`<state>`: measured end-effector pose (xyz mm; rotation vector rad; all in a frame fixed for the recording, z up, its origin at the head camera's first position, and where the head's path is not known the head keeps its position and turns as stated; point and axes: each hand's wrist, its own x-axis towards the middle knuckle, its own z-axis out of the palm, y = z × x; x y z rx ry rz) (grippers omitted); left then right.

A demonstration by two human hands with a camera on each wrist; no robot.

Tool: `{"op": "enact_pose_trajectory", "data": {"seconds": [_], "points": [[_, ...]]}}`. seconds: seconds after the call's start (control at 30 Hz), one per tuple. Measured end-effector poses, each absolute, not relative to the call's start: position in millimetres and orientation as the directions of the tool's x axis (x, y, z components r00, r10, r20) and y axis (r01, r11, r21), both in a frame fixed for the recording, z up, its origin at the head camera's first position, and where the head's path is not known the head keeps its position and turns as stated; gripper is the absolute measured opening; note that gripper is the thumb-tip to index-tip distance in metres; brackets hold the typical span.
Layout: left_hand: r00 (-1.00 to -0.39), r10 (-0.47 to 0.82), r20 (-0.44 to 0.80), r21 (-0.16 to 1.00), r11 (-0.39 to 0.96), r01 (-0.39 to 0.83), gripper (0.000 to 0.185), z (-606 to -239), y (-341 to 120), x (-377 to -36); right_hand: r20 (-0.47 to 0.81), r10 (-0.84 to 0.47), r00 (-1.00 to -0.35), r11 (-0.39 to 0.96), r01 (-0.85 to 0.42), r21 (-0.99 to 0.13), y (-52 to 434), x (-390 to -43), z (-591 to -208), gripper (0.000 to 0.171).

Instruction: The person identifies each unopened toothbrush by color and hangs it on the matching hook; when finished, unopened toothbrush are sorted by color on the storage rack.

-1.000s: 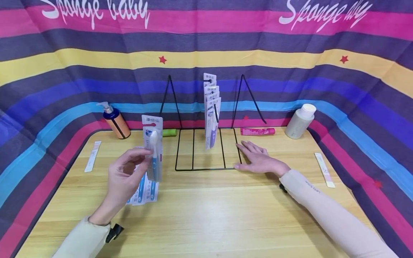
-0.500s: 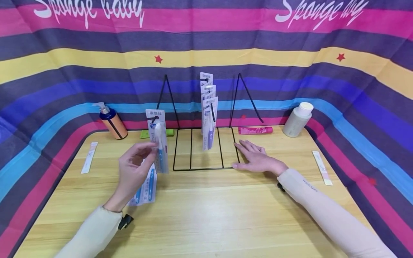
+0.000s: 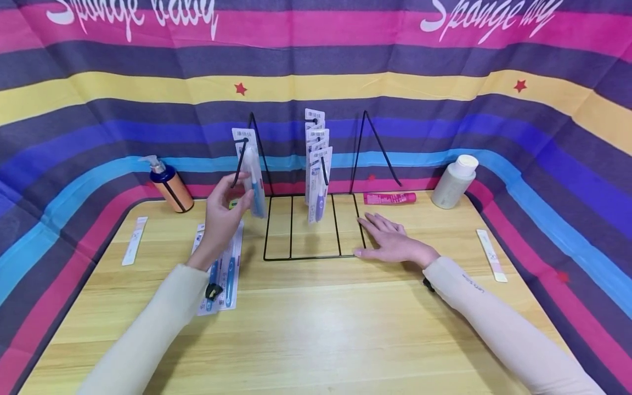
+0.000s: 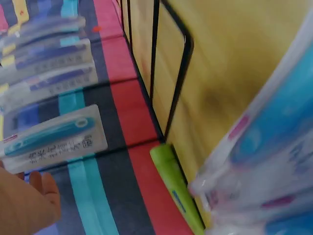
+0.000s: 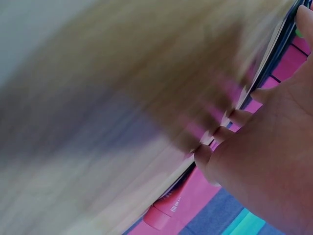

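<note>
My left hand [image 3: 236, 192] pinches a carded toothbrush pack [image 3: 249, 174] and holds it upright in the air at the left side of the black wire rack [image 3: 302, 257]. A black wire of the rack crosses the pack's top. The same pack [image 4: 49, 139] shows above my fingers in the left wrist view. Several like packs [image 3: 316, 164] hang on the rack's middle hook. More packs [image 3: 228, 274] lie flat on the table under my left forearm. My right hand [image 3: 382, 241] lies flat, fingers straight, on the table at the rack's right base edge.
A pump bottle [image 3: 169, 185] stands back left, a white bottle [image 3: 456, 181] back right. A pink tube [image 3: 390, 198] and a green tube [image 4: 173, 188] lie along the back edge. Thin strips [image 3: 134, 247] [image 3: 491, 255] lie near each side. Striped cloth walls surround the wooden table [image 3: 316, 329].
My left hand has lifted the toothbrush pack up and to the right, from above the flat packs to the rack's left side. The right hand has stayed in place.
</note>
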<state>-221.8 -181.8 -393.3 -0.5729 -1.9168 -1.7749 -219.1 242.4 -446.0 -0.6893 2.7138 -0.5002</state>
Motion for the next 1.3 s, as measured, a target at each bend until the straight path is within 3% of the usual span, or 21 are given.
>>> {"op": "enact_pose_trajectory", "data": {"seconds": [0.23,0.4,0.57,0.73,0.87,1.03,1.3], "points": [[-0.845,0.053,0.532,0.840,0.095,0.535,0.047,-386,-185,-263,-0.198,-0.501,-0.842,0.828,-0.400,-0.394,244,-219,-446,0.102],[-0.859,0.066,0.508,0.851,0.111,0.513,0.049,-383,-190,-274,-0.195,-0.509,-0.839,0.823,-0.407,-0.396,242,-222,-449,0.103],[-0.859,0.065,0.508,0.849,0.130,0.513,0.052,-385,-197,-265,-0.199,-0.503,-0.841,0.826,-0.401,-0.395,242,-222,-448,0.103],[-0.881,0.021,0.473,0.862,0.195,0.468,0.045,-394,-210,-231,-0.203,-0.497,-0.844,0.831,-0.396,-0.391,243,-221,-447,0.103],[-0.931,-0.054,0.361,0.907,0.251,0.337,0.041,-402,-225,-195,-0.200,-0.500,-0.842,0.828,-0.398,-0.396,242,-222,-448,0.103],[-0.987,-0.111,0.117,0.946,0.314,0.077,0.056,-416,-249,-159,-0.197,-0.501,-0.843,0.828,-0.400,-0.394,242,-222,-451,0.104],[-0.967,-0.233,-0.105,0.917,0.353,-0.185,0.062,-442,-269,-130,-0.197,-0.503,-0.842,0.825,-0.399,-0.399,242,-223,-452,0.105]]}}
